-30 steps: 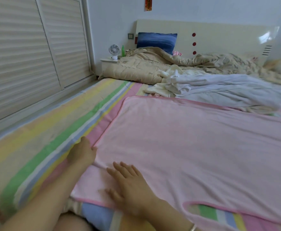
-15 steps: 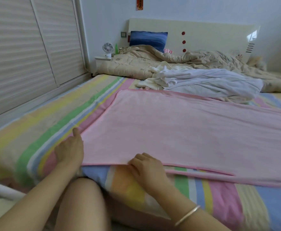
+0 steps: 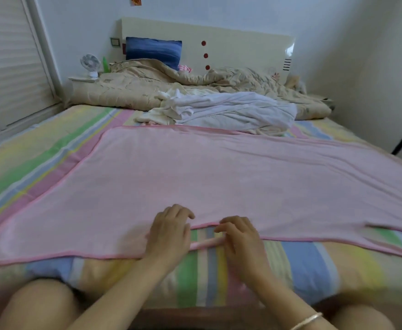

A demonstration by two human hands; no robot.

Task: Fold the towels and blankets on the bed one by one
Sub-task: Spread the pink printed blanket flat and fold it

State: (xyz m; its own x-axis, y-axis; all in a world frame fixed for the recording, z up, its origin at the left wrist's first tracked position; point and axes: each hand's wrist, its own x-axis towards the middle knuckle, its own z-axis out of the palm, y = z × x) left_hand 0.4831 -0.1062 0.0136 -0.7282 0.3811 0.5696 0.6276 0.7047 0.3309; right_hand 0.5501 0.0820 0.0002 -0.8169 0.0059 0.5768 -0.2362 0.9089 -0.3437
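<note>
A pink blanket (image 3: 219,172) is spread flat across the striped sheet of the bed (image 3: 297,263), with its near hem running along the bed's near edge. Both hands are placed at the middle of that hem, close together. The left hand (image 3: 169,234) is laid on the blanket with its fingers curled over the hem. The right hand (image 3: 240,239) is curled just beside it, and a narrow strip of hem is seen stretched between the two, so the blanket is gripped by both. A bracelet (image 3: 307,320) is worn on the right wrist. Beyond the far hem, a crumpled white cloth (image 3: 233,110) and a beige quilt (image 3: 133,89) are heaped near the headboard (image 3: 242,44).
</note>
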